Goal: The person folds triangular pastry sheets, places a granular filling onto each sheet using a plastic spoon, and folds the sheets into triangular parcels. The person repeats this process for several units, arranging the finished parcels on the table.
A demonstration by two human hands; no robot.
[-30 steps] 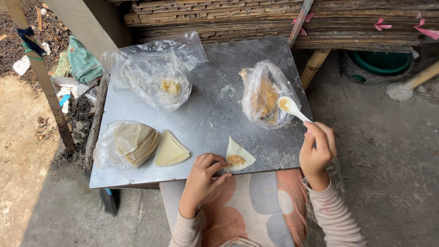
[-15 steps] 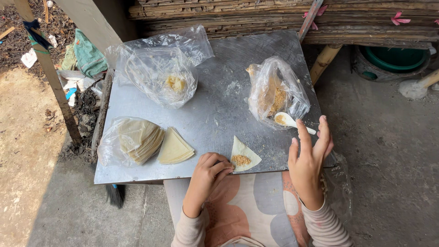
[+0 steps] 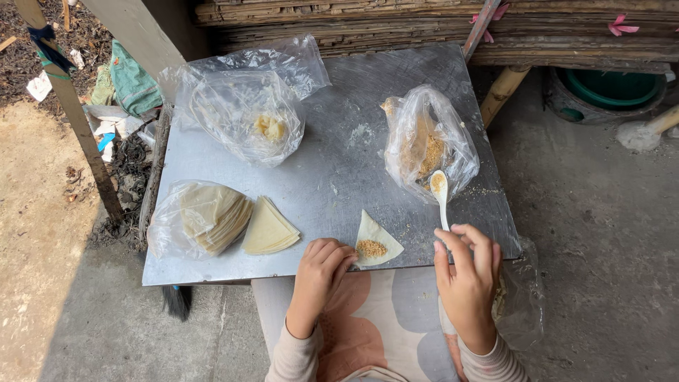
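Pale triangular wrapper (image 3: pixel 377 242) with crumbly filling lies at the near edge of the metal tabletop (image 3: pixel 332 170). Left hand (image 3: pixel 320 272), fingers curled, touches its left corner. Right hand (image 3: pixel 468 272), fingers loosely spread, meets the white spoon (image 3: pixel 440 194) handle just right of the wrapper, below the filling bag (image 3: pixel 428 145).

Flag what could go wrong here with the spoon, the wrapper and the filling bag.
1. The spoon lies with its bowl on the sagging filling bag; it may slide off and scatter crumbs.
2. The filled wrapper sits close to the table edge by the left hand; a nudge could drop it.
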